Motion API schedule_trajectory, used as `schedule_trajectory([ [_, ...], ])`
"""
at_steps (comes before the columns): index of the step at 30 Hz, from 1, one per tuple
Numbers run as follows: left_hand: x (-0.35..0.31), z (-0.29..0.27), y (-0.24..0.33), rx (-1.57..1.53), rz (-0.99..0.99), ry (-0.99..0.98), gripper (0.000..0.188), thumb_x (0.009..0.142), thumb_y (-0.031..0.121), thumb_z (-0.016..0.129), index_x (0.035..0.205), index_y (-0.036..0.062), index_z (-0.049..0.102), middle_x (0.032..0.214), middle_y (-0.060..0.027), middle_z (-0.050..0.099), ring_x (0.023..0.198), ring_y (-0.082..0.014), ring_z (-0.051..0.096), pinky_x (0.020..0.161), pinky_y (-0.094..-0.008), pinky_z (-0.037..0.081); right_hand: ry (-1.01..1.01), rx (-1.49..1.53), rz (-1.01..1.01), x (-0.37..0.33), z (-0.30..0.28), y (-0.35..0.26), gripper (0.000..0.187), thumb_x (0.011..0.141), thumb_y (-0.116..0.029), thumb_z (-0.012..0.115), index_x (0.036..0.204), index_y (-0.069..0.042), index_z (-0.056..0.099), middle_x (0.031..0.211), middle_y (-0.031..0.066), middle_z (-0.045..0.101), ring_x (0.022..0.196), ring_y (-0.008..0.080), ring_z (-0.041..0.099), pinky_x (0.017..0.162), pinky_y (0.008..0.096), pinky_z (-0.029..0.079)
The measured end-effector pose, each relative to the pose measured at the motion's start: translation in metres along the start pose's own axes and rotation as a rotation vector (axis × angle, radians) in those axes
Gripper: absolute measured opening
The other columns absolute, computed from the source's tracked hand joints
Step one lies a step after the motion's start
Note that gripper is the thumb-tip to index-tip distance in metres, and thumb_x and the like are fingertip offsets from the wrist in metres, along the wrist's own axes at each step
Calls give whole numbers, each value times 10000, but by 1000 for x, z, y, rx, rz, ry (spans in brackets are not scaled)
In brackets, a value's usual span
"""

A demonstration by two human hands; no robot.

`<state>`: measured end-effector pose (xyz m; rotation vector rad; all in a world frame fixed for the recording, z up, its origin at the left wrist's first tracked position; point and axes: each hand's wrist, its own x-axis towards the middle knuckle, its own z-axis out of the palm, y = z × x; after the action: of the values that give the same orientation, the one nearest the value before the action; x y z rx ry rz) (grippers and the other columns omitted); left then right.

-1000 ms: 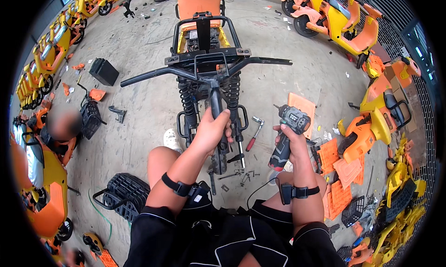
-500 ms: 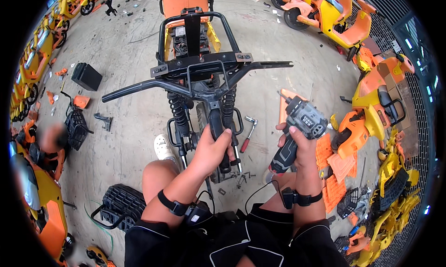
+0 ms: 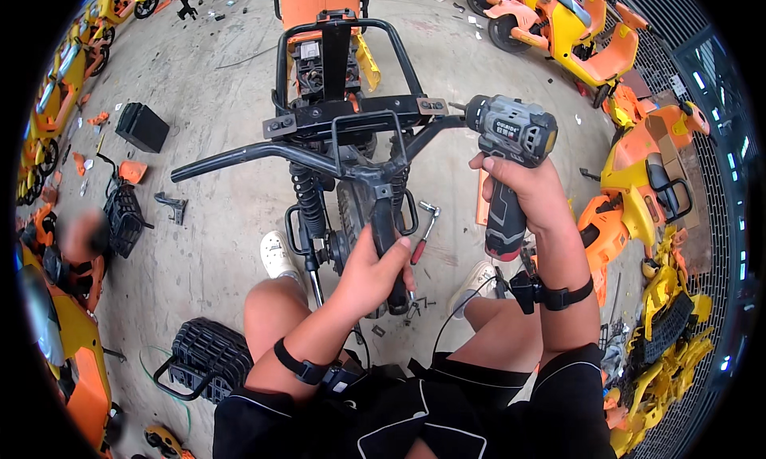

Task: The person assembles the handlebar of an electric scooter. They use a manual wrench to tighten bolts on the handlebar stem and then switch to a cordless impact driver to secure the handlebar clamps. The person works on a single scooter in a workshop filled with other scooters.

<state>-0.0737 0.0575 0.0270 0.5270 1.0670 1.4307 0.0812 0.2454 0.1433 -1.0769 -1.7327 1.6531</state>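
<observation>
A stripped scooter frame (image 3: 363, 172) stands before me, with a black handlebar (image 3: 239, 157), coil-spring shocks (image 3: 307, 197) and a cross plate (image 3: 351, 116) with a small metal bracket at each end. My left hand (image 3: 373, 274) is wrapped round the black tube (image 3: 384, 227) that runs from the handlebar's middle toward me. My right hand (image 3: 531, 186) grips a grey and black cordless drill (image 3: 511, 132) by its handle, held upright. Its bit points left, near the right-hand bracket (image 3: 432, 106); whether it touches anything I cannot tell. The drill's body covers the handlebar's right end.
A red-handled ratchet (image 3: 425, 231) and several small metal pieces (image 3: 415, 306) lie on the floor. At left are a black box-shaped battery (image 3: 142, 127) and a black basket (image 3: 211, 355). Yellow and orange scooters (image 3: 570, 32) and body panels (image 3: 670, 323) line both sides.
My right hand has lifted the drill and turned it, so its bit points left toward the bracket. The tube in my left hand has swung slightly right at its near end.
</observation>
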Motion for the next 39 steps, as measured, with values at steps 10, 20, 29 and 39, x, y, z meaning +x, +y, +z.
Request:
schedule_trajectory([
  [10, -4, -2, 2, -79, 0, -82, 179, 1031, 144, 558, 1081, 41, 419, 849, -75, 553, 678, -179, 624, 620, -361, 589, 1, -209, 14, 8, 14, -17, 171, 849, -102, 712, 996, -17, 685, 837, 24, 670, 622, 114, 620, 582, 272, 500],
  [20, -8, -1, 4, -49, 1, -74, 239, 1029, 150, 544, 1137, 14, 378, 782, -64, 573, 643, -153, 631, 607, -330, 536, -17, -487, 206, 16, 21, -56, 259, 828, -84, 749, 1046, 14, 650, 896, 58, 693, 643, 135, 642, 598, 302, 537],
  [29, -6, -3, 1, -46, 10, -73, 201, 1025, 143, 553, 1091, 25, 403, 828, -73, 556, 647, -161, 619, 626, -353, 562, -22, -553, 406, 22, 48, -92, 330, 844, -94, 755, 1131, 1, 622, 1003, 73, 656, 741, 161, 677, 642, 327, 566],
  [39, -9, -2, 7, -37, -22, -66, 193, 1022, 137, 547, 1084, 26, 401, 782, -67, 558, 638, -158, 629, 601, -328, 530, 103, -591, 266, 15, 51, -75, 288, 865, -126, 726, 1115, -16, 633, 913, 53, 640, 652, 158, 659, 562, 304, 527],
])
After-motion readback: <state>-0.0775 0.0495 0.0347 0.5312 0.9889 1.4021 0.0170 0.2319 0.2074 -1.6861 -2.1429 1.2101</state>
